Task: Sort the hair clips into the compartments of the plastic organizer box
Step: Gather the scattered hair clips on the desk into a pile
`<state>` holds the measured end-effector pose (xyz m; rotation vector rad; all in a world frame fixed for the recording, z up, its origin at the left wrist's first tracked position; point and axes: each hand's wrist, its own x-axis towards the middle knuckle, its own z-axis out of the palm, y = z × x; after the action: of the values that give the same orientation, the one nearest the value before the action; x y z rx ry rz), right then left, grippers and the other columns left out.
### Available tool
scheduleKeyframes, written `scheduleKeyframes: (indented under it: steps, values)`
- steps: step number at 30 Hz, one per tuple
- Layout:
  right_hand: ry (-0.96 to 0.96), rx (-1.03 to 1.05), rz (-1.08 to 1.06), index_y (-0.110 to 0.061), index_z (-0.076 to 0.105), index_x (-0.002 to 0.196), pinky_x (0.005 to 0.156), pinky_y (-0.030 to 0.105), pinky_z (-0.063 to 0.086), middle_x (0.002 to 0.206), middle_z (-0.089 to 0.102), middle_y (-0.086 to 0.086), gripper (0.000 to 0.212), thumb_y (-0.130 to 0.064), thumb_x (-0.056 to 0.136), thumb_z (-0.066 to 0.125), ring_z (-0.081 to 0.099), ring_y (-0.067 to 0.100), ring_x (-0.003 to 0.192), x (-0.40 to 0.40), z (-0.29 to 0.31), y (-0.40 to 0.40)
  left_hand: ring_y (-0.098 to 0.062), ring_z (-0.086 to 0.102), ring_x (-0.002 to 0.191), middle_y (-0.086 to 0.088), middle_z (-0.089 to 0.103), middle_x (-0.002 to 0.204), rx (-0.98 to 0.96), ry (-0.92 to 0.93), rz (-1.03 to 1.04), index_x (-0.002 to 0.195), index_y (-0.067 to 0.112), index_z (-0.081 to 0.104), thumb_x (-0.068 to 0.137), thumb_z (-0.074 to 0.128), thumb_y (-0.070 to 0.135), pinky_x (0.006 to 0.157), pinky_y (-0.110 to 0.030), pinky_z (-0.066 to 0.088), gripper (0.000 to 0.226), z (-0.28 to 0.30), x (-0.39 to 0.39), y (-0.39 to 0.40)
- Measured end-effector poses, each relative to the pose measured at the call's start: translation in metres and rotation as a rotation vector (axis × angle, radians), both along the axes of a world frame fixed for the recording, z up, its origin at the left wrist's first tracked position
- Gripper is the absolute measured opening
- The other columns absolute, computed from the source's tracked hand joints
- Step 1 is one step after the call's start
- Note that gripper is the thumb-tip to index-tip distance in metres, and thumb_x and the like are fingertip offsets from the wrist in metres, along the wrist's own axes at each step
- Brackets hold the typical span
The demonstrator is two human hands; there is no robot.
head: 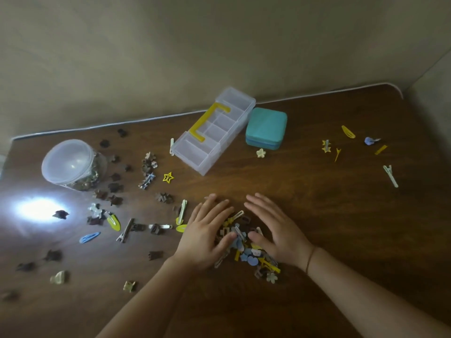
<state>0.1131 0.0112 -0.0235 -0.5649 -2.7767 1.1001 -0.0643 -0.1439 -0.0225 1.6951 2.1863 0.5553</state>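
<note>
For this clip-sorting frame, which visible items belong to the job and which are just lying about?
Part of the job:
- organizer box, lid shut
- pile of clips between the left hand and right hand
- loose clips, such as the yellow star clip and blue snap clip

Just lying about:
- teal case
- round plastic jar, lying on its side

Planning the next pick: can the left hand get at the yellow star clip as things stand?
Probably yes. The yellow star clip lies alone on bare table, up and left of the left hand, with nothing between them; the hand only rests on the pile.
</note>
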Motion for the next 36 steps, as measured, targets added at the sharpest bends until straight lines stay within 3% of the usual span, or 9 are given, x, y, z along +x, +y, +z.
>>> scheduleKeyframes:
  steps: [3,6,13,19,24,27,29,32,36]
  values:
    - [-0.167,0.196,0.180,-0.025,0.018,0.153,0.121,0.039,0.006,0.162,0.008,-0.012,0.074,-0.068,0.093,0.026,-0.009,0.005,0.147,-0.010,-0.002,0.005,-0.011,0.017,0.151,0.007,0.039,0.155,0.004,-0.045,-0.045,0.147,0.024,0.046,0.099,0.034,0.061,0.123,-0.045,0.014,0.062,-0.002,0.007,-0.001]
    - [-0.197,0.284,0.226,-0.024,0.017,0.154,0.120,0.038,0.001,0.162,0.007,-0.012,0.075,-0.069,0.094,0.025,-0.012,0.007,0.147,-0.003,-0.006,-0.013,-0.014,0.036,0.143,0.004,0.055,0.143,0.085,-0.139,-0.035,0.134,0.018,0.061,0.100,0.044,0.050,0.118,-0.045,0.028,0.050,0.000,0.011,-0.008]
    - [-0.190,0.260,0.189,-0.026,0.022,0.152,0.117,0.032,-0.008,0.162,0.009,-0.013,0.071,-0.067,0.095,0.025,-0.008,0.010,0.148,0.014,-0.009,-0.062,-0.017,0.054,0.124,0.002,0.064,0.121,0.212,-0.233,-0.060,0.109,0.013,0.071,0.098,0.053,0.032,0.106,-0.048,0.040,0.028,-0.003,0.021,-0.037]
    - [-0.056,0.115,0.008,-0.032,0.025,0.151,0.120,0.034,0.001,0.160,0.006,-0.020,0.060,-0.059,0.098,0.033,-0.002,0.011,0.149,0.029,-0.005,-0.039,-0.018,0.055,0.117,0.007,0.064,0.117,0.305,-0.202,0.017,0.096,0.020,0.073,0.098,0.051,0.038,0.094,-0.045,0.046,0.029,0.008,0.022,-0.007]
    - [-0.027,0.200,-0.372,-0.030,0.031,0.147,0.117,0.045,0.018,0.160,0.020,-0.011,0.056,-0.056,0.098,0.034,0.005,0.014,0.149,0.075,0.001,0.050,-0.022,0.047,0.131,-0.001,0.058,0.133,0.201,-0.078,0.096,0.118,0.020,0.067,0.097,0.049,0.042,0.110,-0.050,0.038,0.035,0.023,0.025,0.080]
    - [-0.075,0.241,-0.677,-0.024,0.031,0.148,0.117,0.047,0.020,0.160,0.020,-0.004,0.061,-0.057,0.096,0.032,0.002,0.014,0.149,0.099,0.004,0.115,-0.023,0.022,0.147,0.000,0.031,0.159,0.052,-0.080,0.272,0.146,0.022,0.044,0.097,0.052,0.045,0.120,-0.046,0.021,0.054,0.022,0.026,0.136]
    - [-0.107,0.218,-0.828,-0.021,0.028,0.149,0.118,0.048,0.019,0.161,0.016,0.000,0.067,-0.060,0.095,0.029,0.001,0.017,0.149,0.107,0.005,0.154,-0.023,0.014,0.150,0.001,0.021,0.163,-0.011,-0.098,0.337,0.153,0.022,0.032,0.098,0.052,0.046,0.122,-0.046,0.015,0.064,0.019,0.026,0.162]
    - [-0.158,0.208,-0.915,-0.019,0.024,0.150,0.119,0.050,0.018,0.162,0.014,0.003,0.078,-0.065,0.088,0.023,0.002,0.020,0.149,0.107,0.003,0.197,-0.024,0.018,0.149,-0.002,0.032,0.159,-0.056,-0.088,0.344,0.151,0.020,0.036,0.098,0.051,0.045,0.122,-0.046,0.013,0.060,0.012,0.027,0.179]
    - [-0.187,0.207,-0.841,-0.023,0.021,0.151,0.119,0.048,0.016,0.162,0.012,0.001,0.077,-0.067,0.088,0.022,0.000,0.019,0.149,0.097,-0.006,0.237,-0.022,0.032,0.143,0.000,0.048,0.147,-0.011,-0.041,0.262,0.143,0.021,0.049,0.098,0.051,0.042,0.121,-0.051,0.017,0.050,0.004,0.033,0.173]
